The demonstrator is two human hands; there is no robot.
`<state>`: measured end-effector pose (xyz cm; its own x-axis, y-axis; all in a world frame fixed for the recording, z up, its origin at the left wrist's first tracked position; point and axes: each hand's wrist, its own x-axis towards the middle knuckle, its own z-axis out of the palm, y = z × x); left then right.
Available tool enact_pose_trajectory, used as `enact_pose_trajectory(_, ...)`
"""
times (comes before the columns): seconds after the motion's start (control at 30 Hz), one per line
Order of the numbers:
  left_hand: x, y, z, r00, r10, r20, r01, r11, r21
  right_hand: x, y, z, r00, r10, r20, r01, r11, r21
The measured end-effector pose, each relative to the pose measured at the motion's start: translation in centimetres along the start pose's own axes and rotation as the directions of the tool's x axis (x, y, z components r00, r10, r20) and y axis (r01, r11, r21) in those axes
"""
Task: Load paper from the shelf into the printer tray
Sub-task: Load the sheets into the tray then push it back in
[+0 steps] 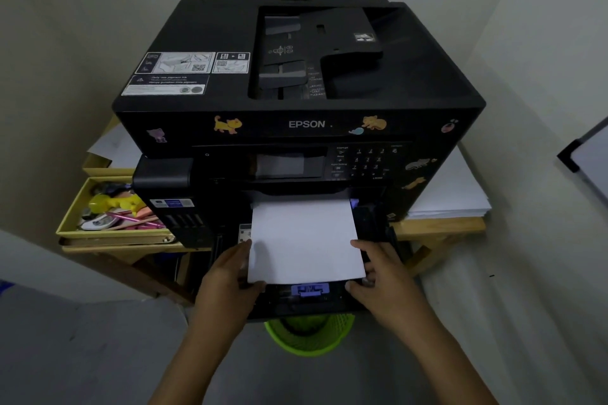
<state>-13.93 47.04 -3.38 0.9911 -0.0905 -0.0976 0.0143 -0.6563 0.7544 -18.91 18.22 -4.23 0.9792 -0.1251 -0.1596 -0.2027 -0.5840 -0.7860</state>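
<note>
Paper [304,240]: white stack, lying in the pulled-out tray [316,301] at the printer [296,102] front, far end tucked under the body.
Left hand [227,276]: my fingers pinch the near-left corner, thumb on top.
Right hand [383,276]: fingers curled on the right edge & near corner.
Why both sides: keeps sheets square so they slide in straight, I think.
Blue guide [310,290]: just past the near edge, not touching yet.
Hard to see: tray inside is dark; can't tell how far in the stack goes.

Both my arms reach forward and down. My left hand [230,276] and right hand [383,276] face each other, fingers curled in a pinching grip, thumbs on top.
</note>
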Motion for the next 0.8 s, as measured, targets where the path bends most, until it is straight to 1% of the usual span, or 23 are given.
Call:
enact_pose_trajectory(0.13,0.3,-0.2,-0.3,0.998,0.05,0.041,-0.055,0.989,0.137,0.4,0.2,-0.2,0.997,-0.081,-0.002,0.08,0.985,-0.15)
enact_pose_trajectory(0.23,0.2,0.4,-0.3,0.995,0.091,0.038,-0.097,0.967,0.234,0.6,0.2,-0.5,0.993,-0.118,0.022,0.12,0.966,-0.229)
enact_pose_trajectory(0.37,-0.4,0.9,-0.3,0.991,0.129,0.027,-0.129,0.918,0.375,0.4,0.3,-0.7,0.988,-0.153,0.001,0.148,0.958,-0.247)
enact_pose_trajectory(0.43,-0.5,0.8,-0.3,0.992,0.124,0.028,-0.125,0.91,0.394,0.3,0.3,-0.7,0.985,-0.17,-0.013,0.161,0.952,-0.259)
enact_pose_trajectory(0.57,-0.5,1.0,-0.4,0.993,0.117,-0.014,-0.102,0.914,0.392,0.1,0.5,-0.2,0.978,-0.202,-0.041,0.186,0.95,-0.252)
enact_pose_trajectory(0.67,-0.4,1.2,-0.5,0.991,0.136,-0.013,-0.118,0.901,0.418,0.2,0.5,-0.2,0.979,-0.197,-0.054,0.179,0.955,-0.238)
enact_pose_trajectory(0.8,-0.1,1.2,-0.7,0.994,0.112,-0.013,-0.095,0.895,0.437,0.2,0.5,-0.5,0.981,-0.191,-0.044,0.173,0.949,-0.262)
